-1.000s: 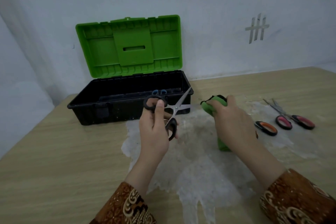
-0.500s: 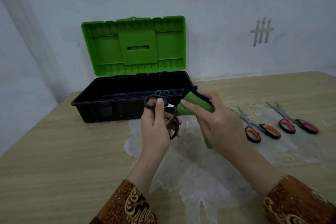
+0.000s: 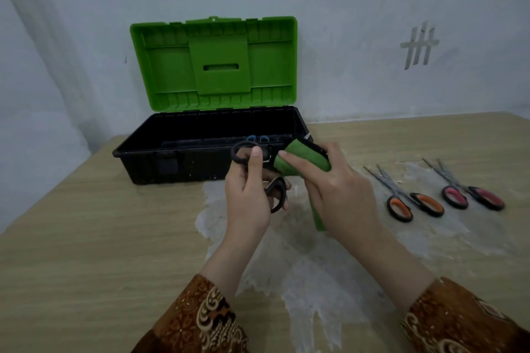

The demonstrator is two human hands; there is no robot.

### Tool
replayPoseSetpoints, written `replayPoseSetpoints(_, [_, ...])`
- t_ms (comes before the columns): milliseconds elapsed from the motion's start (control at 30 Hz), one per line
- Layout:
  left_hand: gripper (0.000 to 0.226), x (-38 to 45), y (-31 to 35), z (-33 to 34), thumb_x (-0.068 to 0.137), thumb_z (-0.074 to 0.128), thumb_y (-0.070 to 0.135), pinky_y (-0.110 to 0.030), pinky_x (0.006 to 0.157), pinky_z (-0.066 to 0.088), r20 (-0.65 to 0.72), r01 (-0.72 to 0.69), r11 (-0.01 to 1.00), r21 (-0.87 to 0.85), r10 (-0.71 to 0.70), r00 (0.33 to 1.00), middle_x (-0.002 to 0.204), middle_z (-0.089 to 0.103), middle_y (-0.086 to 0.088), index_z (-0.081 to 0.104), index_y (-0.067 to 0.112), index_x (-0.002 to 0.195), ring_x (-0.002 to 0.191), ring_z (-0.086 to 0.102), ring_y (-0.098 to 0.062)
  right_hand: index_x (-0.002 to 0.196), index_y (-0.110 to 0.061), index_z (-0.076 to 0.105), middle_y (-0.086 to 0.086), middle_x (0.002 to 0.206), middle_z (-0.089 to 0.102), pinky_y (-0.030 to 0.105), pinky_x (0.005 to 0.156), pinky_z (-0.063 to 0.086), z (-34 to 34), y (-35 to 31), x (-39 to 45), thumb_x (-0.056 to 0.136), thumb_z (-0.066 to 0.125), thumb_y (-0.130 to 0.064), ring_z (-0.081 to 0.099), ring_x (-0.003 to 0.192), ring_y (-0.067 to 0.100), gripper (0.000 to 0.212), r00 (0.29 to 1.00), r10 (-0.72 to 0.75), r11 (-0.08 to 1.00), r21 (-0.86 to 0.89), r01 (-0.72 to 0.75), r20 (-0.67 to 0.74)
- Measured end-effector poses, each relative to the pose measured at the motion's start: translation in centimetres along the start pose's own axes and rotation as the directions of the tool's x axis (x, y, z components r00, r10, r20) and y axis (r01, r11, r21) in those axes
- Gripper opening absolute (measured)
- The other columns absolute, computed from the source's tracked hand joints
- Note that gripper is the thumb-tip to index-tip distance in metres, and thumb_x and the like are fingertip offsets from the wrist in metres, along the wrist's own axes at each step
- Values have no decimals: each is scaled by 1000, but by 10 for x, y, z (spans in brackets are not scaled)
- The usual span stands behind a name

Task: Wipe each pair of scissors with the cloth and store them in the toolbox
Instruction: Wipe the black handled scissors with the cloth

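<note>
Black-handled scissors (image 3: pixel 262 173) sit in the left hand (image 3: pixel 248 198), thumb pressed on the upper loop, just in front of the open toolbox (image 3: pixel 177 157). Their blades are hidden, apparently inside the green cloth (image 3: pixel 304 159) that the right hand (image 3: pixel 338 192) pinches closed around them. Blue handles (image 3: pixel 258 139) lie inside the toolbox. Right of it, orange scissors (image 3: pixel 410 200) and pink scissors (image 3: pixel 470 193) rest on the table (image 3: pixel 86 238).
</note>
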State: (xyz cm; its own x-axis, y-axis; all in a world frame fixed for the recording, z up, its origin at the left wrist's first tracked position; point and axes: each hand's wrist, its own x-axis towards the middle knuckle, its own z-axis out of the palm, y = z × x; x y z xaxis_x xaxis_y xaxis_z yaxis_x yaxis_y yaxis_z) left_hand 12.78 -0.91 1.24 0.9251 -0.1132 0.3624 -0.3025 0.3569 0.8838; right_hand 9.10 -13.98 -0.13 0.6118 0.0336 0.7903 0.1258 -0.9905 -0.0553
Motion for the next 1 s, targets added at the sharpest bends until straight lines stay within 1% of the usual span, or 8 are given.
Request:
replayPoseSetpoints(233, [23,0,1,-3,103,40,25,-29,36,44,46,20,1000,-10,-19,999,54,59,-12,48,8,91,45,53,-28,129,-28,59,14,96,53,32,36,44,-2,4,2,85,63,-3,46,48,24,51,992,124,992,11,-124,7])
replayPoseSetpoints(400, [25,4,3,-8,103,39,25,-29,37,43,83,-7,1000,11,6,997,59,60,-22,48,6,91,35,47,-28,127,-24,61,14,96,49,16,42,19,-4,32,-4,90,58,-7,28,47,9,41,951,310,951,5,-310,13])
replayPoseSetpoints(533, [22,5,3,-8,103,38,24,-28,36,43,104,-63,996,61,56,993,62,57,-28,48,7,92,40,51,-29,135,-28,53,10,107,46,23,52,33,-9,42,-4,95,50,-13,38,60,11,42,888,449,888,155,-432,-95])
replayPoseSetpoints(633, [21,2,-1,-8,102,40,26,-29,35,43,128,-107,984,146,88,988,67,56,-31,50,10,92,43,55,-25,135,-26,54,2,103,43,7,57,33,-14,30,1,94,53,-11,39,66,2,44,926,353,920,227,-318,-135])
replayPoseSetpoints(700, [19,0,-5,-9,99,43,33,-34,35,45,178,-222,941,258,179,968,63,59,-18,53,20,89,47,58,-30,133,-27,55,3,102,45,7,56,35,-14,15,-1,92,56,-11,43,66,8,45,974,211,956,228,-187,-86])
replayPoseSetpoints(800, [16,-2,-6,-13,99,41,39,-37,37,42,307,-429,790,438,317,898,56,58,-8,50,31,89,41,53,-21,131,-33,52,9,104,50,31,46,48,-7,-1,-4,93,55,-15,51,61,22,42,997,51,982,180,-59,50])
replayPoseSetpoints(867, [12,-2,-6,-16,100,40,39,-35,38,40,374,-498,711,496,343,862,52,54,-3,49,32,95,39,50,-16,126,-34,53,11,103,50,36,42,47,-3,0,-2,92,59,-14,51,57,26,40,996,52,993,103,-60,74])
replayPoseSetpoints(1000, [11,-3,-6,-16,99,38,42,-30,38,39,449,-511,697,503,295,843,52,55,6,48,37,97,39,50,-15,112,-29,62,13,98,51,26,39,32,-1,19,1,83,67,-7,39,49,22,37,984,167,984,-75,-162,68])
